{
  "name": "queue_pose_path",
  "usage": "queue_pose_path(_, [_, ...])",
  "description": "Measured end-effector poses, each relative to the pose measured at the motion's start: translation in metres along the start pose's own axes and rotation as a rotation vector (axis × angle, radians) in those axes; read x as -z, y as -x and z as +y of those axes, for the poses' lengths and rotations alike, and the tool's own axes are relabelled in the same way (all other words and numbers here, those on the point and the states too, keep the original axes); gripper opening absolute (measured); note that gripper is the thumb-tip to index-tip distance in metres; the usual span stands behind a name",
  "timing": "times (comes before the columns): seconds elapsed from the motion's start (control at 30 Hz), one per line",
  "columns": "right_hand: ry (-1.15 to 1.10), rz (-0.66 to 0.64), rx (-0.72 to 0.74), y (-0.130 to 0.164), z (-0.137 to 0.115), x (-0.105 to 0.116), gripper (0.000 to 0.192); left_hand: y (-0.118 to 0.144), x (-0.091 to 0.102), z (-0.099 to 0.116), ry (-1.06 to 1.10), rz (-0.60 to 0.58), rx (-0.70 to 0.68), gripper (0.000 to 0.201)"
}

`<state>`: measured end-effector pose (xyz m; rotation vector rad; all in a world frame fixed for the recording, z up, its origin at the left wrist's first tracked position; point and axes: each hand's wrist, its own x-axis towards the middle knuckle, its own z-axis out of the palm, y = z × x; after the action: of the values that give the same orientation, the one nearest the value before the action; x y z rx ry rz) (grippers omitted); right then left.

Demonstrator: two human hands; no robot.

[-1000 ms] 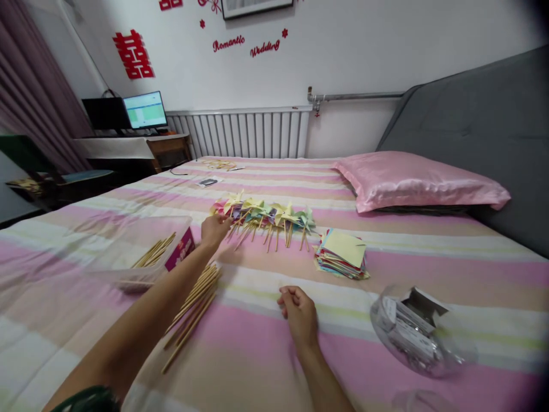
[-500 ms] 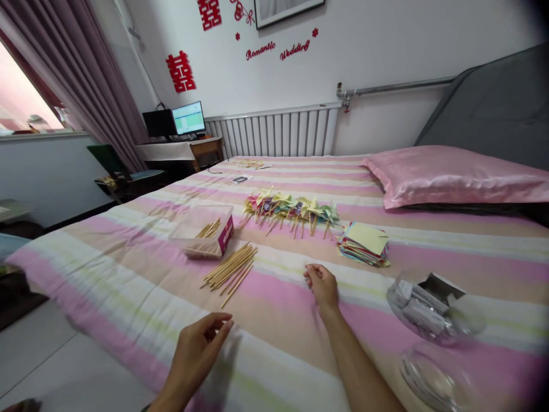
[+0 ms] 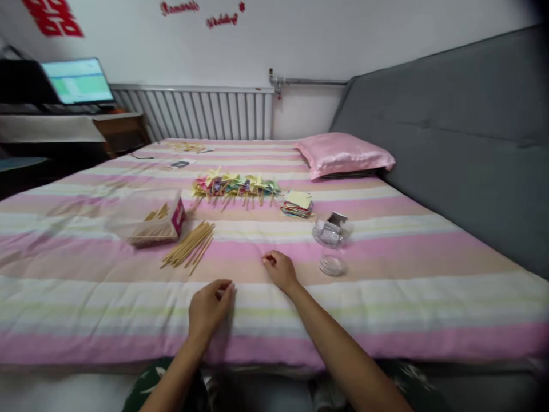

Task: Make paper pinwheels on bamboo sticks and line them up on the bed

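Left hand (image 3: 210,309) and right hand (image 3: 279,270) rest on striped bed (image 3: 386,297) near front edge, bare cover around both. Both grips loosely curled, holding nothing visible. Bundle of wooden sticks (image 3: 189,245) lies beyond left hand, apart; long axis points away, slanting right, beside box (image 3: 156,224).

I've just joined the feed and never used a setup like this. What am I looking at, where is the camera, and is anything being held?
There is no machine: one camera sits on a person's head, looking forward and down over a striped bed. The two bare arms are that person's own. The left hand and the right hand both rest on the bedspread with fingers curled; whether either has a grip on anything small I cannot tell. Beyond them lie a loose bundle of wooden sticks, an open box of sticks, a row of paper pinwheels, a stack of coloured paper and a clear jar.
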<state>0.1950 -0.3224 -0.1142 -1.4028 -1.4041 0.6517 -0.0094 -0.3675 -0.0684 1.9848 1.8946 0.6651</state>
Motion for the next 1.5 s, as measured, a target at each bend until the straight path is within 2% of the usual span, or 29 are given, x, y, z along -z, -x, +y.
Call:
queue_pose_path(0.2, [0.091, -0.042, 0.029, 0.038, -0.012, 0.027, 0.016, -0.044, 0.001, 0.038, -0.07, -0.006, -0.094, 0.027])
queue_pose_path(0.3, [0.118, -0.06, 0.032, 0.049, -0.023, 0.051, 0.019, -0.054, -0.007, 0.046, -0.088, 0.021, -0.078, 0.025])
queue_pose_path(0.4, [0.155, -0.017, 0.027, 0.055, -0.038, 0.087, 0.02, -0.053, -0.015, 0.043, -0.088, 0.018, -0.027, 0.027])
queue_pose_path(0.47, [0.187, 0.057, 0.011, 0.057, -0.049, 0.11, 0.019, -0.051, -0.016, 0.037, -0.098, 0.033, -0.01, 0.028])
queue_pose_path(0.53, [0.233, 0.173, -0.033, 0.054, -0.057, 0.127, 0.018, -0.051, -0.012, 0.029, -0.11, 0.089, -0.004, 0.028])
queue_pose_path(0.6, [0.285, 0.243, -0.059, 0.048, -0.061, 0.135, 0.019, -0.053, -0.004, 0.022, -0.124, 0.141, 0.023, 0.028])
queue_pose_path(0.67, [0.355, 0.223, -0.07, 0.036, -0.06, 0.135, 0.02, -0.054, 0.006, 0.016, -0.142, 0.149, 0.06, 0.029])
queue_pose_path(0.77, [0.436, 0.156, -0.073, 0.007, -0.052, 0.126, 0.019, -0.051, 0.013, 0.011, -0.163, 0.094, 0.072, 0.033])
queue_pose_path(0.9, [0.574, 0.13, -0.102, -0.048, -0.041, 0.114, 0.02, -0.045, 0.008, 0.01, -0.163, 0.007, -0.015, 0.034])
queue_pose_path(1.07, [0.746, 0.127, -0.18, -0.118, -0.03, 0.103, 0.022, -0.047, 0.001, 0.008, -0.098, 0.027, -0.071, 0.031])
queue_pose_path(1.2, [0.834, 0.129, -0.224, -0.163, -0.017, 0.091, 0.027, -0.051, 0.0, 0.003, -0.073, 0.011, -0.109, 0.028])
queue_pose_path(1.33, [0.896, 0.12, -0.24, -0.193, -0.002, 0.08, 0.031, -0.054, -0.002, -0.003, -0.059, 0.011, -0.113, 0.025])
queue_pose_path(1.5, [0.978, 0.079, -0.279, -0.214, 0.019, 0.077, 0.039, -0.057, -0.004, -0.007, -0.021, -0.007, -0.087, 0.026])
